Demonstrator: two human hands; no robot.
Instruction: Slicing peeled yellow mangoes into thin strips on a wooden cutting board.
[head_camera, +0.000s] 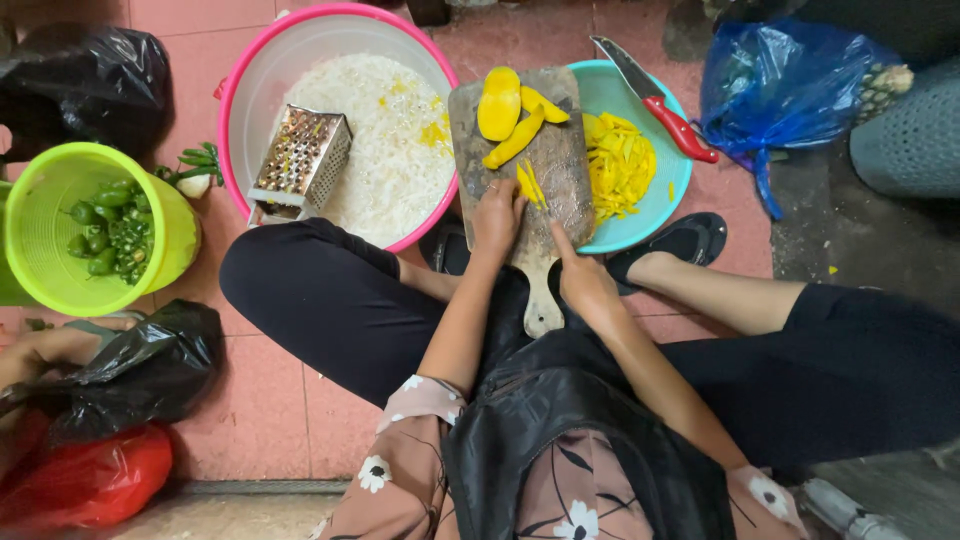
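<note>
Near the centre of the frame, my left hand (497, 215) rests on the wooden cutting board (570, 165), fingers curled down onto a few thin yellow strips (530, 183) lying at the board's left edge; I cannot tell whether the fingers pinch the strips or only press on them. My right hand (583, 280) sits just below and to the right, thumb and forefinger touching the board's lower edge near its handle, the other fingers loosely folded, holding nothing I can make out.

On the upper part of the board lie larger yellow fruit pieces (500, 103), one thick rounded piece and two curved slices beside it. The board's right side overlaps a teal bowl (672, 180) holding a heap of shredded yellow strips. A red-handled knife (655, 98) rests across the bowl's upper rim, well apart from both hands.

Left of the board stands a pink basin (235, 95) filled with white shreds, a metal box grater (300, 160) lying tilted inside it. At the far left, a lime-green bucket (170, 235) holds green chillies. A blue plastic bag (780, 85) sits at the upper right, black and red bags at the lower left.
</note>
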